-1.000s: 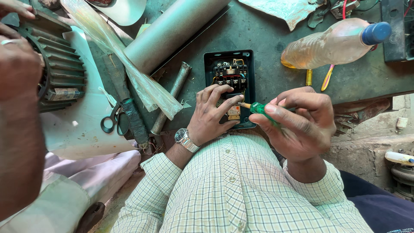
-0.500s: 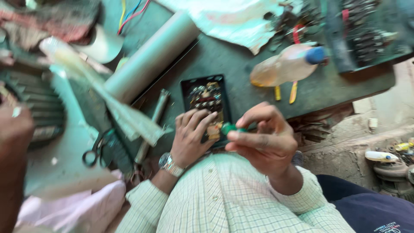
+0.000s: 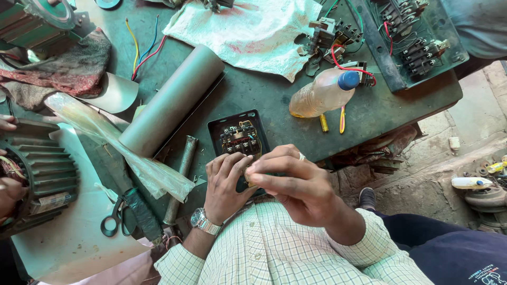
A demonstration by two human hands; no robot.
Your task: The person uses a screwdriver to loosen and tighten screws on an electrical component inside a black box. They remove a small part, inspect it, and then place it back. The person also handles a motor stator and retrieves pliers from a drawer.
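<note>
Right hand (image 3: pixel 296 184) pinches hidden tool; green handle no longer visible. Left hand (image 3: pixel 224 182) steadies black switch box (image 3: pixel 238 140), view now wider.

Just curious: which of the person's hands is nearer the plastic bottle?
Right. The right hand lies below the bottle; the left hand is further left, by the black box.

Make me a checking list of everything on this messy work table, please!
Surface: dark green table, stained.
Job's things: black switch box with open wiring, at the near edge.
Clutter: grey tube, plastic bottle with blue cap, white cloth, scissors.
Hands: left hand rests on the box; right hand pinches something small over it, mostly hidden.
Cables: loose coloured wires at the far left.
Surroundings: finned motor at left, another person's hand on it.
</note>
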